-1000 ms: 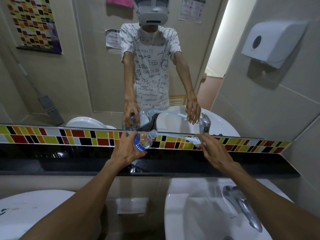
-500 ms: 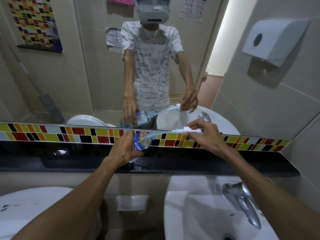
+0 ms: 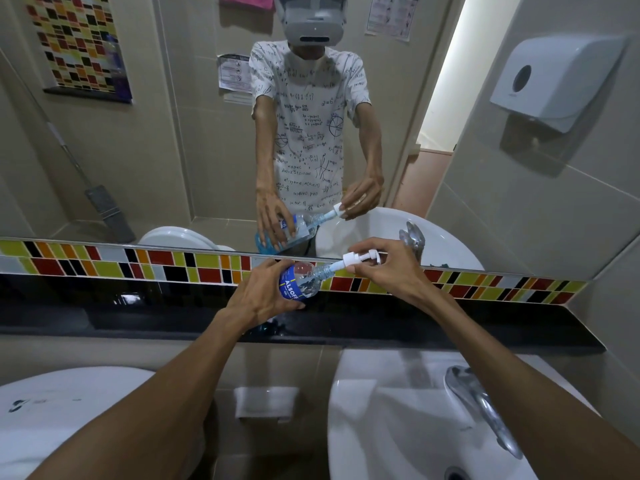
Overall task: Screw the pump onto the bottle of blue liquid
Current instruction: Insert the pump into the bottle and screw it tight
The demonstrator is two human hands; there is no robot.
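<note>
My left hand (image 3: pixel 263 296) grips a clear plastic bottle (image 3: pixel 300 279) with a blue label, tilted so its neck points right and slightly up, just above the black ledge (image 3: pixel 138 313). The mirror reflection shows blue liquid pooled at its base. My right hand (image 3: pixel 388 268) pinches the white pump (image 3: pixel 360 258) by its collar and head. The pump's tube runs into the bottle's neck, and the collar sits a short way out from the mouth.
A mirror (image 3: pixel 173 133) above a coloured tile strip (image 3: pixel 104 265) reflects the person and the room. A white sink (image 3: pixel 398 417) with a chrome tap (image 3: pixel 481 407) lies below right, another white basin (image 3: pixel 69 417) below left. A paper towel dispenser (image 3: pixel 554 77) hangs on the right wall.
My right hand has lifted the pump from lying low and far right, and pushed its tube into the bottle's neck. The pump head now sits much closer to the bottle's mouth.
</note>
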